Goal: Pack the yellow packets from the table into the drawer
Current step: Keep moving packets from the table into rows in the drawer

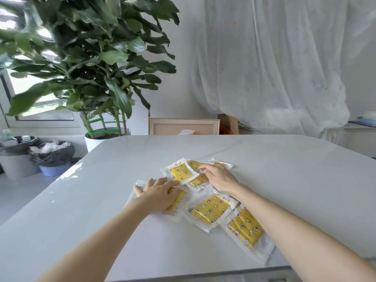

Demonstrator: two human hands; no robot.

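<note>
The yellow packets lie overlapped on the table, the left hand flat and open on some, the right hand curved over the top one, its grip unclear, and the slick wrappers may slide apart or drop if gathered carelessly.

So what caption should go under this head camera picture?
Left hand and right hand rest on yellow packets spread over a white table.

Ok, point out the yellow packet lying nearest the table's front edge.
The packet beside the right forearm, at the pile's near right end; the others all lie farther back.
</note>
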